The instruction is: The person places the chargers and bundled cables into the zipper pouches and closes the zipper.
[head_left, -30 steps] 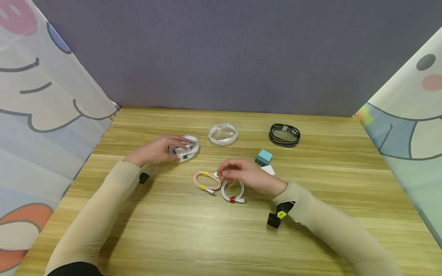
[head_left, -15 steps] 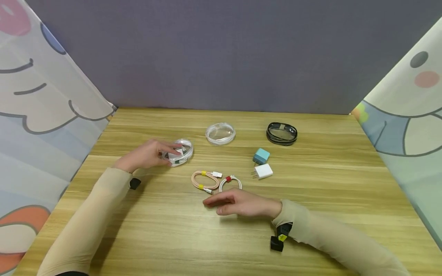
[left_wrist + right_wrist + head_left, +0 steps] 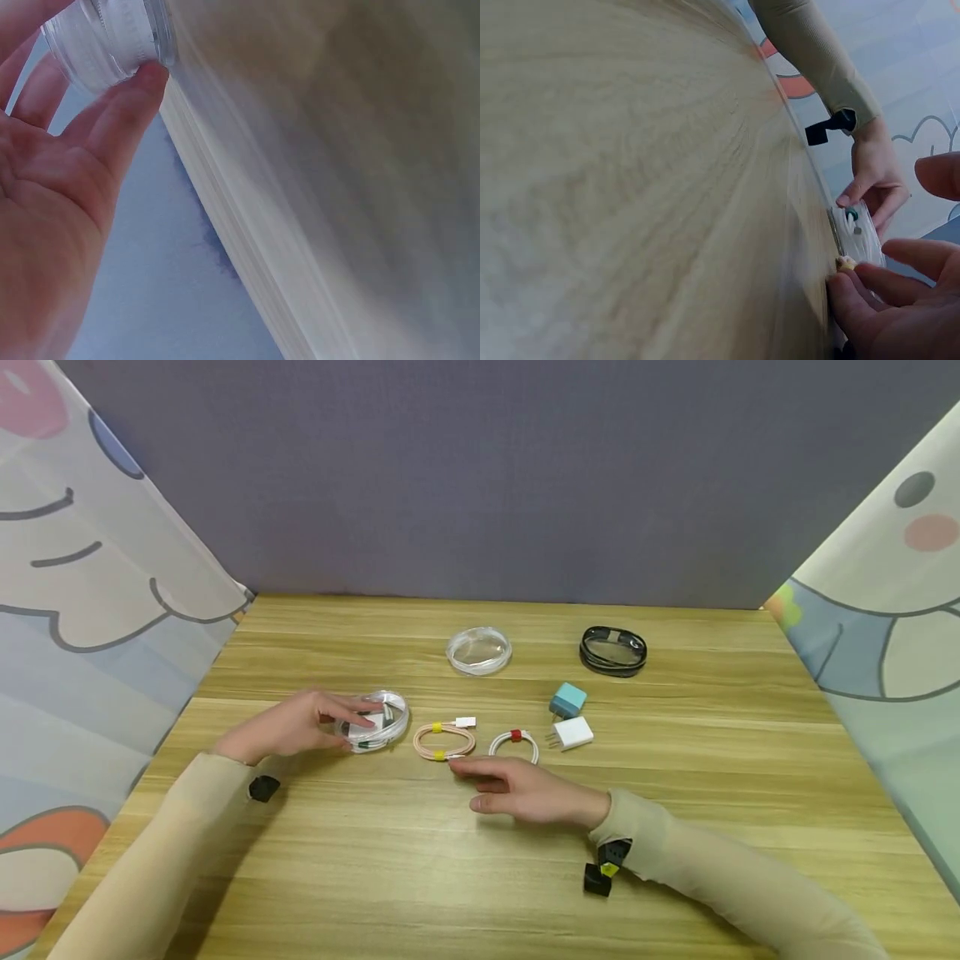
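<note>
In the head view my left hand grips a coiled white cable in a round clear case at the left of the table. Thumb and fingertips hold its rim in the left wrist view, where the clear case fills the top corner. My right hand lies low with its fingers stretched, fingertips right at the near side of two small cable loops. One is a peach-coloured cable with yellow ties and a white plug. The other is a white cable with a red tie, its near part hidden behind the hand.
Farther back on the wooden table are another clear round coil and a coiled black cable. A blue charger plug and a white charger plug sit right of the loops. A dark grey panel borders the back.
My left hand has moved toward the front left with the cased cable. My right hand has come off the white cable toward the front, then slightly back; both small loops have shifted and turned.
</note>
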`<control>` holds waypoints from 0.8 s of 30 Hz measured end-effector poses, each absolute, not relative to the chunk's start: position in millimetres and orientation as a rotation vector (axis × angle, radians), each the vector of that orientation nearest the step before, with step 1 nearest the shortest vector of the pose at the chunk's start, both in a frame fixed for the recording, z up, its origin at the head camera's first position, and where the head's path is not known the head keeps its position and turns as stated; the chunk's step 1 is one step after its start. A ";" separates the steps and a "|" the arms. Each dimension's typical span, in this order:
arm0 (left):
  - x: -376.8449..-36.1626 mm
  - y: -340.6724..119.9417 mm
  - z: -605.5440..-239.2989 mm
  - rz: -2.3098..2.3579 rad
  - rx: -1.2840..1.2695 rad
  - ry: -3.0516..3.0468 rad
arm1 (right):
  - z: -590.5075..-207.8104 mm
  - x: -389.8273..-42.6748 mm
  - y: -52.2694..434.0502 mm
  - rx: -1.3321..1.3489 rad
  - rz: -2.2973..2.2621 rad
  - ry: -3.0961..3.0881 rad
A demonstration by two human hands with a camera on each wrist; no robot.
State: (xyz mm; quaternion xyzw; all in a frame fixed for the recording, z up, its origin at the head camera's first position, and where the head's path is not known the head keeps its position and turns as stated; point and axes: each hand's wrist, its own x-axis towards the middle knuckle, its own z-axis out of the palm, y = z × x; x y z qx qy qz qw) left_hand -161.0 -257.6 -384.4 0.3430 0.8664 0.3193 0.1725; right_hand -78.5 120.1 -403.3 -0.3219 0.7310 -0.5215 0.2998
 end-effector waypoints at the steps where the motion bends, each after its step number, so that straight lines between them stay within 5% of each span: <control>1: -159.6 -258.3 -384.1 0.895 0.980 2.464 | -403.4 -79.0 119.8 -0.849 -1.389 1.945; 24: -122.9 -208.0 -376.6 0.771 1.198 2.299 | -401.9 -89.8 113.1 -0.851 -1.269 2.189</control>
